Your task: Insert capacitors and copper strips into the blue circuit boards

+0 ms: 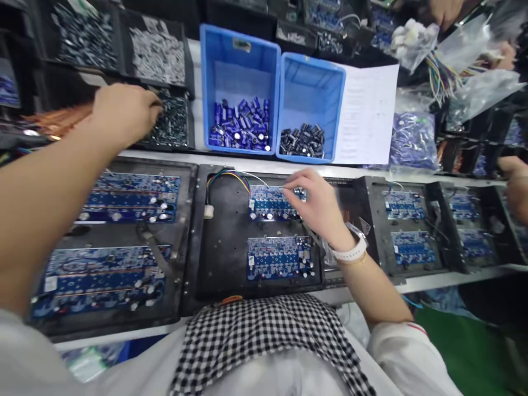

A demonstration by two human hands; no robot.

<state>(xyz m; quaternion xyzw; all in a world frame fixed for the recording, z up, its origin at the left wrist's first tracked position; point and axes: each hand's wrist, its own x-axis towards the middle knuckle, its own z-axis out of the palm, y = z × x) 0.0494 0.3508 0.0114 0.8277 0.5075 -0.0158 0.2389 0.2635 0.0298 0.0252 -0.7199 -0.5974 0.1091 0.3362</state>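
Note:
My left hand point(126, 113) is at the black bin of small dark components point(173, 124), its fingers curled together at the bin's left side. Whatever they hold is hidden. Over the right part of the upper blue circuit board point(268, 206) is my right hand point(315, 201), thumb and forefinger pinched together; anything between them is too small to make out. A wire bundle with a white connector point(209, 212) runs from that board's left end. Below it, in the same black tray point(223, 253), lies a second blue circuit board point(278, 257).
Two blue bins stand behind the tray, with blue capacitors point(243, 124) and black capacitors point(303, 140). A printed sheet point(367, 113) lies beside them. Trays with more boards point(107, 275) flank mine. At right, a co-worker's hand point(515, 184) is near the tray line.

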